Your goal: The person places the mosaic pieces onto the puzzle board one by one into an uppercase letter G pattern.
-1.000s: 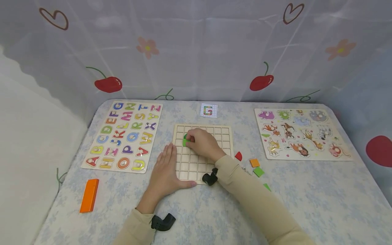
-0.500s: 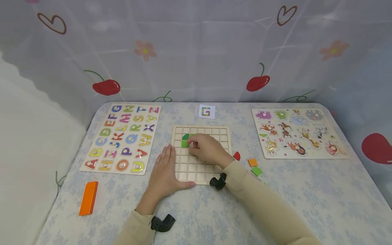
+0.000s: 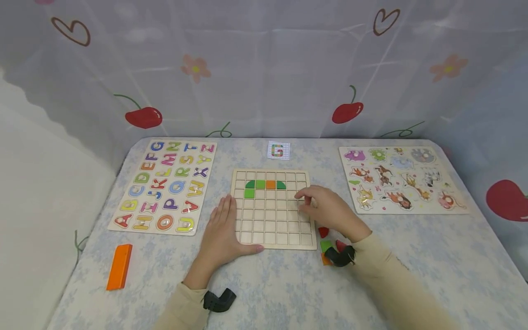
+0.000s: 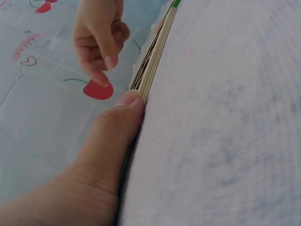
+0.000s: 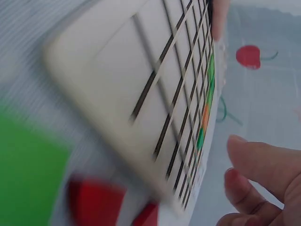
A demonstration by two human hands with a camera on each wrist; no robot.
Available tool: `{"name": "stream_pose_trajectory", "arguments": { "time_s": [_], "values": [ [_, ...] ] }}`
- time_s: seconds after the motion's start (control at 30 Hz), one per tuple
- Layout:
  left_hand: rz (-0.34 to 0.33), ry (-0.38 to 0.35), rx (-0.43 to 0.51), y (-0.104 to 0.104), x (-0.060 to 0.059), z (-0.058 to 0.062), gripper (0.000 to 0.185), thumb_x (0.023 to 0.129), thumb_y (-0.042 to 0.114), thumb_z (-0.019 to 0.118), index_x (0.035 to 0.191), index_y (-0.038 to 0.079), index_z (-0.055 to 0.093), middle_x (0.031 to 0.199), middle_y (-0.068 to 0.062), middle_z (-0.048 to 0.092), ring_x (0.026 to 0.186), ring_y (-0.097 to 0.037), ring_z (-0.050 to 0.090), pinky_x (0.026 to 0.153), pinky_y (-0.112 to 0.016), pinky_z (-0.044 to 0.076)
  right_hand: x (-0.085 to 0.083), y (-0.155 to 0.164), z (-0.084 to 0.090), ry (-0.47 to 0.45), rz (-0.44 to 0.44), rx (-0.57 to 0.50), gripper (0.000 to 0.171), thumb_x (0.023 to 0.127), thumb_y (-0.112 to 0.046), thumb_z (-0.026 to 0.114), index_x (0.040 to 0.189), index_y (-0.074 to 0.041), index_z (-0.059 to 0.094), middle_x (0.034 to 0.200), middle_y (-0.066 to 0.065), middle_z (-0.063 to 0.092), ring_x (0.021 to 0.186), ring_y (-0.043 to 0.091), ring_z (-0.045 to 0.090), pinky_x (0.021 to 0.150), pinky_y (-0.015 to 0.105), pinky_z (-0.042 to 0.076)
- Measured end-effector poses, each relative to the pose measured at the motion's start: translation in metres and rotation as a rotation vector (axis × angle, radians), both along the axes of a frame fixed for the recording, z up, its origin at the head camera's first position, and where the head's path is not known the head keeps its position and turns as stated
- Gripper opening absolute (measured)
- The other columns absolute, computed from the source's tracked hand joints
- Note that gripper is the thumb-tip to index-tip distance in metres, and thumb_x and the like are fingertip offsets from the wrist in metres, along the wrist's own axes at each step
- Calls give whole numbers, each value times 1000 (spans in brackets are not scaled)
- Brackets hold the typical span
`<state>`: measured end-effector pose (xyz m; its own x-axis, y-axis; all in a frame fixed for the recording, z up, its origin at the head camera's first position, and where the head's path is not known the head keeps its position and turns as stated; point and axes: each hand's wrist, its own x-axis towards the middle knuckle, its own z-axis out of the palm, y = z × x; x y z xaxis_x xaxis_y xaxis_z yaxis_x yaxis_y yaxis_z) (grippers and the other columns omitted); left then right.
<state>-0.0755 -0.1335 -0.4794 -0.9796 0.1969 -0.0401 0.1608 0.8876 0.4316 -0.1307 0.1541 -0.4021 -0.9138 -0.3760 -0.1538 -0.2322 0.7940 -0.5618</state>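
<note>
A pale wooden grid board (image 3: pixel 270 225) lies flat on the table. My left hand (image 3: pixel 222 233) is spread at its near left corner, straight fingers along the left side and the thumb (image 4: pixel 120 120) against the near edge. In the upper rows sit a green quarter-round piece (image 3: pixel 250 184), a light green square (image 3: pixel 261 184), an orange square (image 3: pixel 270 184) and another green quarter-round (image 3: pixel 281 185). Directly below the first lies a second green square (image 3: pixel 249 193). Over the board's right side hovers my right hand (image 3: pixel 332 210), fingers loosely bent, nothing between thumb and fingertips.
Loose red, green (image 3: pixel 326 245) and orange pieces lie right of the board, partly under the right wrist. A pattern card (image 3: pixel 278 150) with a G is behind it. An alphabet puzzle (image 3: pixel 197 210) stands left, an animal puzzle (image 3: pixel 429 210) right, an orange block (image 3: pixel 119 267) front left.
My right hand has left the green pieces at the board's upper left and moved right, uncovering the row of coloured pieces. The left hand keeps its place.
</note>
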Motion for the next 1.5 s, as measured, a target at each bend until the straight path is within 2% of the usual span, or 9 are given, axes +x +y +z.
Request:
{"name": "stream_pose_trajectory", "arguments": {
  "time_s": [0.27, 0.47, 0.6, 0.87, 0.93, 1.17, 1.33, 1.5],
  "values": [
    [-6, 0, 7, 1, 0, 3, 150, 55, 89, 68, 159, 3, 4, 169, -11, 0, 157, -27, 0, 127, -48, 9, 14, 65, -4, -40, -22, 96, 32, 91, -17, 71, 123, -13, 66, 94, 1, 59, 74, 16, 48, 63, 29, 42],
    [-6, 1, 2, 1, 1, 3, 149, 55, 89, 68, 159, 3, 4, 169, -11, 0, 157, -27, 0, 127, -48, 9, 20, 87, -7, -25, -35, 128, 36, 91, -17, 71, 126, -10, 66, 94, 0, 61, 79, 16, 50, 69, 31, 44],
    [-1, -2, 11, 0, 1, 3, 149, 55, 89, 68, 159, 3, 4, 169, -11, 0, 157, -27, 0, 127, -48, 9, 21, 91, -10, -31, -37, 140, 34, 92, -15, 70, 126, -10, 68, 94, 1, 61, 82, 16, 51, 72, 32, 46],
    [-3, 0, -4, 0, 0, 1, 150, 54, 91, 66, 159, 4, 3, 169, -10, 0, 157, -26, -1, 127, -47, 9, 21, 92, -15, -35, -58, 116, 17, 91, -16, 72, 108, -16, 74, 100, 2, 66, 91, 19, 57, 80, 39, 51],
    [-3, 1, -2, 0, 0, 1, 150, 54, 90, 67, 159, 3, 3, 169, -11, 0, 157, -27, -1, 127, -47, 9, 20, 92, -15, -41, -67, 104, 14, 91, -16, 72, 104, -16, 72, 99, 1, 65, 89, 18, 56, 78, 37, 50],
    [1, -1, 2, 0, 0, 1, 150, 54, 89, 68, 159, 4, 3, 169, -9, -1, 157, -26, -1, 127, -47, 9, 20, 93, -16, -111, -83, 46, 11, 92, -19, 71, 99, -16, 64, 86, 1, 61, 69, 17, 47, 57, 28, 42],
    [2, -10, 4, 1, 1, 2, 150, 55, 88, 69, 159, 4, 2, 169, -9, -2, 157, -26, -2, 127, -47, 8, 18, 92, -18, -116, -81, 11, 12, 92, -19, 71, 98, -19, 62, 91, 1, 62, 66, 18, 49, 55, 27, 43],
    [4, -16, 11, 1, 1, 3, 150, 55, 87, 70, 159, 4, 2, 169, -9, -2, 157, -26, -2, 128, -46, 8, 11, 83, -15, -75, -78, -43, 18, 92, -19, 72, 106, -18, 61, 98, 2, 63, 67, 18, 50, 57, 25, 46]
  ]
}}
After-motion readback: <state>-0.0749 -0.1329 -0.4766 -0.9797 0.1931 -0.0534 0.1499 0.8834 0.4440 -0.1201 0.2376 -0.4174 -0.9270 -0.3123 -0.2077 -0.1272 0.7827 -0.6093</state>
